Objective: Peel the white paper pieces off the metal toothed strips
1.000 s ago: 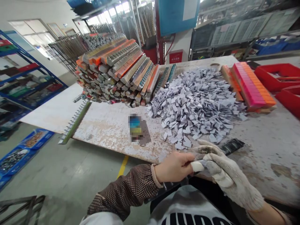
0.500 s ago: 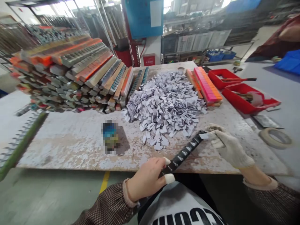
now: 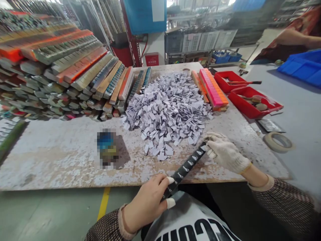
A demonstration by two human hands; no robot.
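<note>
My left hand (image 3: 150,197), with white covers on thumb and forefinger, grips the near end of a long black bar (image 3: 186,169). A row of small pale metal-looking pieces stands along its upper side. My right hand (image 3: 223,150), in a white knitted glove, is closed at the bar's far end. Its fingertips pinch a small white piece (image 3: 205,147) against the bar; the glove hides most of it. Beyond the bar lies a big heap of small flat white pieces (image 3: 167,110) on the worn table (image 3: 62,160).
Stacked bars (image 3: 62,73) fill the left back. A pixelated can-like object (image 3: 107,147) stands left of the heap. To the right are pink and orange blocks (image 3: 213,90), red trays (image 3: 253,115), a tape roll (image 3: 278,142) and a blue bin (image 3: 301,68). Another person's arm (image 3: 296,36) shows beyond.
My view has turned slightly right, so things sit further left. My right fingers have closed in over the bar's far end, and the white piece between them shows less than before.
</note>
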